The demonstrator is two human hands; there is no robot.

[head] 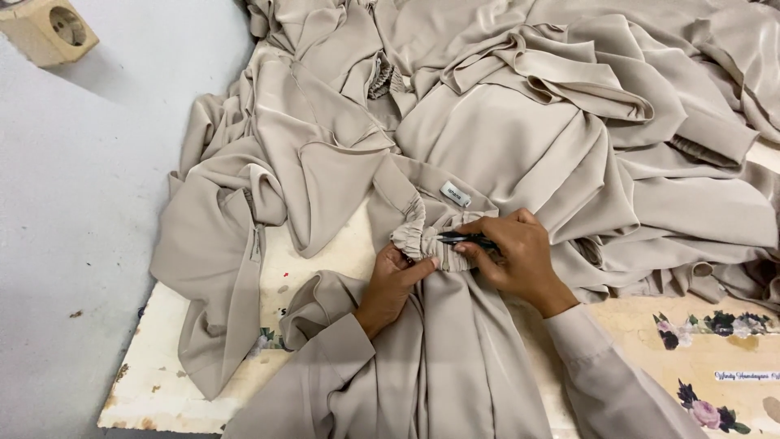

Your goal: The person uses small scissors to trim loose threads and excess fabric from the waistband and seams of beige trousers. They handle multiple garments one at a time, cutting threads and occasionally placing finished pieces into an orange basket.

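Left hand (394, 280) pinches the gathered cuff (431, 236); right hand (516, 256) holds snips (467, 239) at it. Trimming appears underway, unfinished.

Long beige sleeves (325, 358) — smooth, loose cloth — reach both wrists; hands bare.

Single head view, steeply downward, close in.

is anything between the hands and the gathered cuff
Nothing visible. The left hand pinches the gathered cuff directly, and the right hand rests on it, holding a small dark tool against the gathers. Loose beige fabric lies behind, not between.
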